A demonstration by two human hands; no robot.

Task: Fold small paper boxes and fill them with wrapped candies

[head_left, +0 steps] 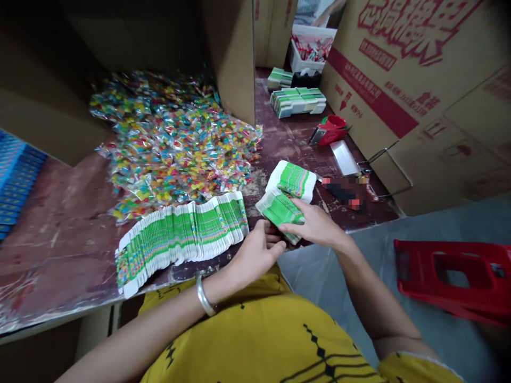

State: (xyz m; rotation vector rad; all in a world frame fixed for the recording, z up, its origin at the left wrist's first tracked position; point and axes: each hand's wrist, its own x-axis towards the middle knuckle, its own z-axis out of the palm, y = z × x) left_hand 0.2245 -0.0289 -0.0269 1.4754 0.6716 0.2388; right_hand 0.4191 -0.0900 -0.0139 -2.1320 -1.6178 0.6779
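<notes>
My left hand and my right hand meet at the table's front edge, both closed on a small stack of green-and-white cards. The right fingers press on top of the stack; the left grips its near end. Just behind lies another small pile of the same cards. A long fanned row of cards stretches across the table to the left of my hands. A heap of colourful candy packets in clear wrap covers the table behind the row.
Cardboard walls stand behind the worn red table. A big printed carton is at right. More card bundles, a red tape dispenser and a white bin lie at the back. A red plastic stool lies on the floor.
</notes>
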